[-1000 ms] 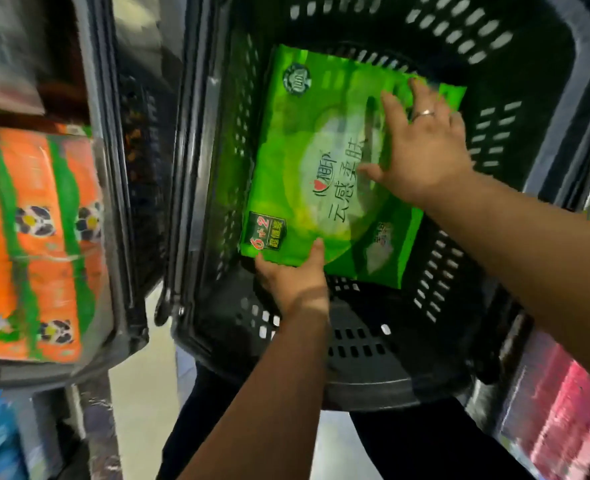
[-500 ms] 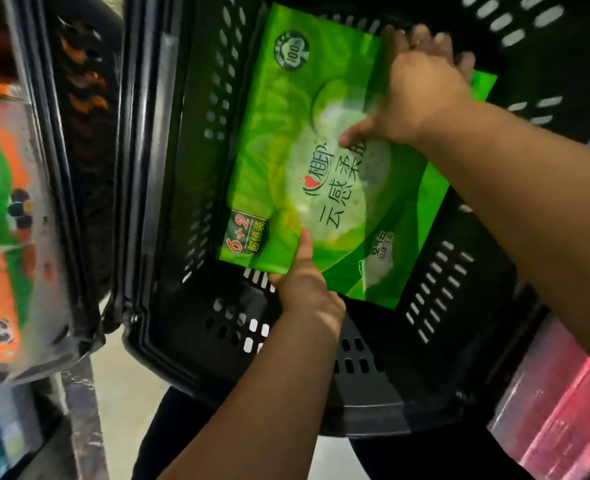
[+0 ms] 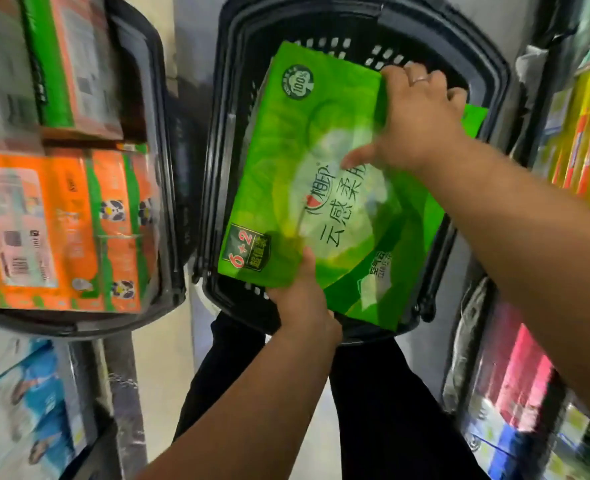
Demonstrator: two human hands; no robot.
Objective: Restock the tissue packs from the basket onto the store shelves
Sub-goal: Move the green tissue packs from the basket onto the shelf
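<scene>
- The green tissue pack [image 3: 321, 188] is higher: a second ago it lay deep inside the basket [image 3: 224, 98]; now its near edge hangs over the basket's near rim.
- The right hand [image 3: 421, 123] no longer lies flat on the pack's far corner; its fingers [image 3: 421, 77] curl over the far edge, thumb on the face.
- The left hand [image 3: 304, 306] now sits lower on the near edge, thumb nearer the "6+2" label.
- More of the orange packs [image 3: 54, 230] at left is in view.

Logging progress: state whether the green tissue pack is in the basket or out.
Partly out: green tissue pack, held by left hand and right hand; its near corner covers the basket rim.
</scene>
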